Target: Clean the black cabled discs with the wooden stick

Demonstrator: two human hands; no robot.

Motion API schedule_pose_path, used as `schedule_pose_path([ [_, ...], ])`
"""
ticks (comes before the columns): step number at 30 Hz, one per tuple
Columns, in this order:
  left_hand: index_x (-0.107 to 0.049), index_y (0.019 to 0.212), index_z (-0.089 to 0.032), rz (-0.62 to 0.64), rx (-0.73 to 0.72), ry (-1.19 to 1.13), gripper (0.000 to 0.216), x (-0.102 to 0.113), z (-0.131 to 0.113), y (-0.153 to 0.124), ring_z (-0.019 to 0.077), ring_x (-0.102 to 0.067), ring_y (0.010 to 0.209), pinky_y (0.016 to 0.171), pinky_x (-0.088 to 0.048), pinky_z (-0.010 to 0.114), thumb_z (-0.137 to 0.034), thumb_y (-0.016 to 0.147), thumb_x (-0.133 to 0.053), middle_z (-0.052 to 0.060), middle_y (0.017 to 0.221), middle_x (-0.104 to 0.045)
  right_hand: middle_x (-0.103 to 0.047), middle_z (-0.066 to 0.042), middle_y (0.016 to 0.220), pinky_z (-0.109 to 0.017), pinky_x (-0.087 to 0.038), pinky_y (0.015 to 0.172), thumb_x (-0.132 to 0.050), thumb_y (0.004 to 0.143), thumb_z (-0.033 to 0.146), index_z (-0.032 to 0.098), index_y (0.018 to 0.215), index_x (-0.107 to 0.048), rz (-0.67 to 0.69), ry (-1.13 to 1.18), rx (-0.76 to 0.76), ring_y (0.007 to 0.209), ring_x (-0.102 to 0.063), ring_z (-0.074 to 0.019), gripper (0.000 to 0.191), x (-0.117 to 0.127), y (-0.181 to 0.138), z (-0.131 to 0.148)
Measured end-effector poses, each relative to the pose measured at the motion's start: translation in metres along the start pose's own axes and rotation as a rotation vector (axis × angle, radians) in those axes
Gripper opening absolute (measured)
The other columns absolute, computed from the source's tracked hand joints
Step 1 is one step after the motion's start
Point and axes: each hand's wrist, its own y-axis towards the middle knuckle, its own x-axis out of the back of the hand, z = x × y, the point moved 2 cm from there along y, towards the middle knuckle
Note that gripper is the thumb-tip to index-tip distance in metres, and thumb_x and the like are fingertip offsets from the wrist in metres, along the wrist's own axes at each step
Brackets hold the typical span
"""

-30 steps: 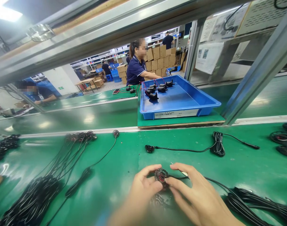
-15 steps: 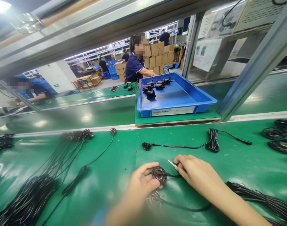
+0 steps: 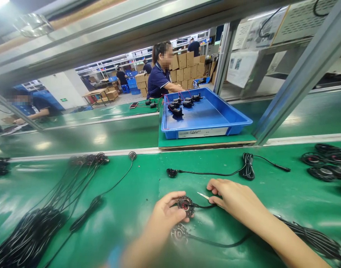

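My left hand (image 3: pixel 166 216) pinches a small round black part with a red centre (image 3: pixel 185 205), held just above the green bench. A black cable runs from this part to the right. My right hand (image 3: pixel 231 199) is closed around a thin pointed metal tool (image 3: pixel 203 195), whose tip points left toward the part. A second round part (image 3: pixel 178 233) lies on the bench right below the held one, with its own cable trailing right.
A cabled part with a coiled bundle (image 3: pixel 247 167) lies beyond my hands. Several black cable bundles (image 3: pixel 33 230) lie at the left, more cables (image 3: pixel 312 238) at the right. A blue tray (image 3: pixel 212 124) stands behind. A person in dark blue (image 3: pixel 159 80) works opposite.
My right hand has let go of the round part, drawn back to the right and now holds the thin tool. My left hand still holds the part.
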Motion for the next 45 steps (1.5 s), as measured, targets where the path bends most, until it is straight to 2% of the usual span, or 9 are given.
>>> schedule_pose_path([
  [7, -0.062, 0.119, -0.013, 0.018, 0.002, 0.012, 0.053, -0.001, 0.000, 0.001, 0.0206, -0.069, 0.085, 0.076, -0.053, 0.030, -0.031, 0.073, -0.082, 0.012, 0.106, -0.065, -0.066, -0.010, 0.093, -0.035, -0.049, 0.078, -0.043, 0.090, 0.011, 0.015, 0.098, -0.062, -0.070, 0.016, 0.103, 0.093, -0.065, -0.0248, 0.021, -0.005, 0.011, 0.008],
  [10, -0.061, 0.119, -0.013, 0.020, 0.008, 0.005, 0.055, 0.001, 0.001, 0.002, 0.0206, -0.069, 0.086, 0.077, -0.052, 0.030, -0.032, 0.072, -0.083, 0.012, 0.109, -0.065, -0.062, -0.008, 0.097, -0.032, -0.049, 0.080, -0.042, 0.095, 0.021, 0.017, 0.098, -0.058, -0.402, 0.178, 0.163, 0.090, -0.062, -0.0199, 0.017, 0.010, 0.006, 0.010],
  [13, -0.061, 0.119, -0.013, 0.026, 0.020, -0.002, 0.056, 0.003, 0.002, 0.003, 0.0200, -0.069, 0.085, 0.077, -0.052, 0.030, -0.032, 0.071, -0.083, 0.012, 0.108, -0.064, -0.061, -0.002, 0.093, -0.023, -0.049, 0.069, -0.046, 0.096, 0.027, 0.022, 0.094, -0.055, -0.729, 0.409, 0.183, 0.076, -0.061, -0.0127, 0.011, 0.023, -0.006, 0.010],
  [15, -0.061, 0.119, -0.013, 0.030, 0.026, -0.001, 0.056, 0.004, 0.003, 0.004, 0.0199, -0.069, 0.084, 0.076, -0.052, 0.030, -0.032, 0.071, -0.083, 0.012, 0.108, -0.064, -0.062, 0.001, 0.088, -0.021, -0.048, 0.063, -0.048, 0.095, 0.027, 0.024, 0.094, -0.055, -0.705, 0.456, 0.145, 0.072, -0.062, -0.0109, 0.008, 0.021, -0.009, 0.009],
  [19, -0.061, 0.119, -0.014, 0.029, 0.023, -0.004, 0.054, 0.003, 0.002, 0.003, 0.0203, -0.069, 0.085, 0.077, -0.053, 0.030, -0.031, 0.072, -0.083, 0.012, 0.108, -0.065, -0.066, 0.004, 0.080, -0.022, -0.051, 0.062, -0.051, 0.092, 0.026, 0.024, 0.088, -0.055, -0.481, 0.474, 0.149, 0.069, -0.067, -0.0114, 0.006, 0.003, -0.006, 0.007],
  [24, -0.062, 0.118, -0.014, 0.012, 0.035, -0.020, 0.054, 0.003, 0.002, 0.004, 0.0211, -0.070, 0.087, 0.078, -0.053, 0.030, -0.031, 0.072, -0.083, 0.013, 0.110, -0.066, -0.069, 0.002, 0.091, -0.021, -0.055, 0.073, -0.058, 0.093, 0.027, 0.025, 0.091, -0.061, -0.649, 0.643, 0.210, 0.081, -0.069, -0.0123, 0.004, 0.012, -0.022, 0.013],
  [29, -0.063, 0.121, -0.015, 0.034, 0.046, -0.049, 0.056, 0.007, 0.006, 0.006, 0.0159, -0.068, 0.081, 0.078, -0.053, 0.028, -0.029, 0.071, -0.084, 0.011, 0.109, -0.067, -0.069, 0.002, 0.095, -0.021, -0.056, 0.082, -0.059, 0.091, 0.011, 0.025, 0.104, -0.059, -0.534, 0.724, 0.576, 0.093, -0.067, -0.0117, 0.019, 0.018, -0.036, 0.035],
  [32, -0.064, 0.121, -0.016, 0.061, 0.048, -0.054, 0.055, 0.008, 0.007, 0.006, 0.0153, -0.068, 0.081, 0.078, -0.053, 0.028, -0.028, 0.072, -0.084, 0.011, 0.108, -0.068, -0.069, -0.001, 0.096, -0.021, -0.056, 0.080, -0.055, 0.090, 0.005, 0.022, 0.108, -0.057, -0.504, 0.692, 0.705, 0.093, -0.067, -0.0117, 0.025, 0.015, -0.034, 0.042],
  [45, -0.064, 0.121, -0.013, 0.029, 0.075, -0.025, 0.056, 0.010, 0.011, 0.006, 0.0148, -0.068, 0.074, 0.076, -0.052, 0.027, -0.027, 0.071, -0.084, 0.010, 0.092, -0.074, -0.070, -0.003, 0.094, -0.022, -0.056, 0.077, -0.048, 0.096, 0.010, 0.022, 0.109, -0.059, -0.412, 0.715, 0.738, 0.089, -0.067, -0.0125, 0.021, 0.005, -0.026, 0.045],
])
